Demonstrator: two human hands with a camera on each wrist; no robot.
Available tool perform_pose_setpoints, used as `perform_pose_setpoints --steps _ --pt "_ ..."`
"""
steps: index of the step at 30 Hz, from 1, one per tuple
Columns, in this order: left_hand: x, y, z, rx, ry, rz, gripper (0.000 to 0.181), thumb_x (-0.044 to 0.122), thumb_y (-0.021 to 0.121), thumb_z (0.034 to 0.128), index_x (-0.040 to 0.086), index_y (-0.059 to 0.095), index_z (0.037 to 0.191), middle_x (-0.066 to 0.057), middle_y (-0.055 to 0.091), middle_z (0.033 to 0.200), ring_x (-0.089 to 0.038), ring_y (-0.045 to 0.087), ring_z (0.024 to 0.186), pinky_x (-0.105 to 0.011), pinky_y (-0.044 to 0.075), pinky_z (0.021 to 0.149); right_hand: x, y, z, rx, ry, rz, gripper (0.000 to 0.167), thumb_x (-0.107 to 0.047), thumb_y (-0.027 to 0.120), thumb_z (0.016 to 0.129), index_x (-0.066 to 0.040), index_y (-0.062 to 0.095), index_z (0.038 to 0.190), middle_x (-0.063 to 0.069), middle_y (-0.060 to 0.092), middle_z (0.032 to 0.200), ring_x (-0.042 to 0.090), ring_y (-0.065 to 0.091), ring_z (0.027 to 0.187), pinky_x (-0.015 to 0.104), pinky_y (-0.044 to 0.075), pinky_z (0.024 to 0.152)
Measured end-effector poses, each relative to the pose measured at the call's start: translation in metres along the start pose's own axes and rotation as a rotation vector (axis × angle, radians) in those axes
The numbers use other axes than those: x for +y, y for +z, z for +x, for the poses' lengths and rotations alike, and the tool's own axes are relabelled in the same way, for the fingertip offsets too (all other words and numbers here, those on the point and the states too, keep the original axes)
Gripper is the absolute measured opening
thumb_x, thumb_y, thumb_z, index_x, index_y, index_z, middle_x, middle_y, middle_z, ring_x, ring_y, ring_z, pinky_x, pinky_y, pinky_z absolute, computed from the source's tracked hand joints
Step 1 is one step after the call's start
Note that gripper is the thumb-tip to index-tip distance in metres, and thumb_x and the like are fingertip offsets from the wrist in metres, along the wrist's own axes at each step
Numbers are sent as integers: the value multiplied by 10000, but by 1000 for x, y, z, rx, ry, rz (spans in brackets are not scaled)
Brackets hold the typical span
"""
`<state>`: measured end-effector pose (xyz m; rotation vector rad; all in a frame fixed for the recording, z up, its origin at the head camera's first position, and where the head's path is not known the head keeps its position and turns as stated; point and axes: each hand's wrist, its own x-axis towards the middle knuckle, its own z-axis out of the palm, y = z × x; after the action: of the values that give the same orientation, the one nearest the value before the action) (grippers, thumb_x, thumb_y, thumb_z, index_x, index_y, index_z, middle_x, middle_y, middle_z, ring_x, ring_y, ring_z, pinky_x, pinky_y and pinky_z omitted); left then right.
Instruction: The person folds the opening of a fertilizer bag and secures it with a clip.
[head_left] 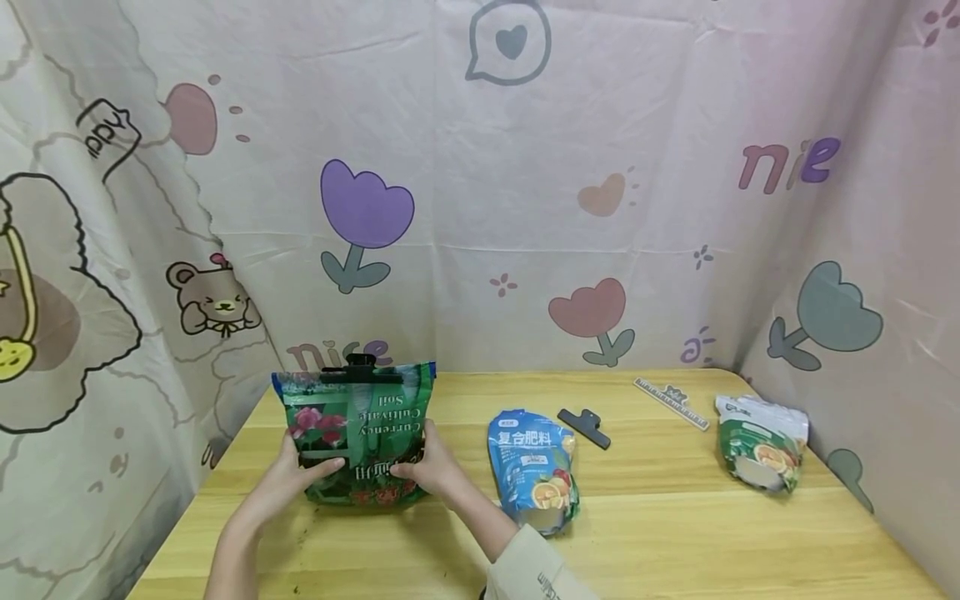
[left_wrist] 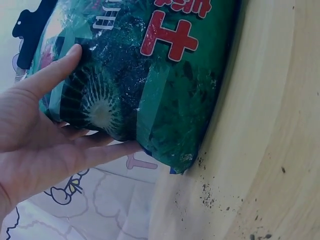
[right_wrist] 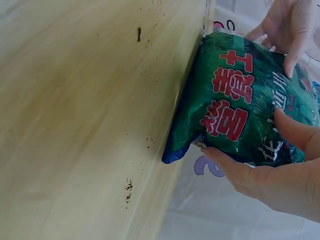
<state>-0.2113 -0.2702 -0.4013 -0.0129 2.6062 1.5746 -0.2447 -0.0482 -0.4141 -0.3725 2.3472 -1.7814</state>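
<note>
A green soil bag [head_left: 367, 450] stands upright on the table at the left, its printing upside down, with a black clip [head_left: 362, 372] across its top edge. The left hand [head_left: 294, 475] grips its left side, thumb on the front and fingers round the edge. On the opposite side the right hand [head_left: 433, 468] holds it the same way. In the left wrist view the bag [left_wrist: 125, 80] rests its lower end against the table, the left hand [left_wrist: 50, 120] beside it. Both hands hold the bag [right_wrist: 245, 100] in the right wrist view.
Right of the green bag lies a blue pouch [head_left: 531, 471], with a black clip [head_left: 585, 427] close by. Farther right are a white ruler [head_left: 671, 402] and a white-green pouch [head_left: 762, 443]. Dark crumbs [left_wrist: 207, 195] dot the wooden table [head_left: 675, 533]. A printed curtain [head_left: 480, 208] hangs behind.
</note>
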Motion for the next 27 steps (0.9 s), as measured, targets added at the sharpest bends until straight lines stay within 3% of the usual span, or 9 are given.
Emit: perform_pose_setpoints --steps 5,9,14,21,27 --pt "3 1 -1 -6 -56 8 1183 432 643 839 40 -366 1314 -292 -275 1393 -501 -126 1267 -657 51 975 1 0 -1 -2 -17 17 820 -28 743 756 -15 250 1411 207 447 1302 393 382 1207 517 371 927" --pt "4 3 -2 13 -21 -4 1176 367 679 829 54 -325 1354 -311 -203 1420 -515 -80 1274 -662 76 972 1 -1 -2 -6 -20 25 818 -23 736 762 -16 244 1415 205 453 1298 389 391 1201 509 378 923" --pt "5 7 -3 25 -41 19 1199 340 684 831 -18 -356 1307 -398 -110 1394 -548 -2 1258 -641 114 983 4 0 -1 -34 -43 -7 820 7 742 746 -19 248 1401 190 446 1305 366 380 1216 497 364 943" --pt "7 9 -5 -15 -82 58 1246 378 678 827 -72 -418 1213 -405 -232 1340 -564 -50 1235 -638 96 979 6 4 -1 -70 -50 29 855 79 728 727 -6 196 1391 177 427 1293 355 357 1226 481 339 967" --pt "6 11 -5 -16 -92 95 1286 427 697 794 -74 -406 1226 -416 -226 1334 -564 -36 1234 -644 107 971 7 7 -3 -74 -73 30 863 82 754 689 1 209 1354 158 429 1255 348 378 1202 475 327 976"
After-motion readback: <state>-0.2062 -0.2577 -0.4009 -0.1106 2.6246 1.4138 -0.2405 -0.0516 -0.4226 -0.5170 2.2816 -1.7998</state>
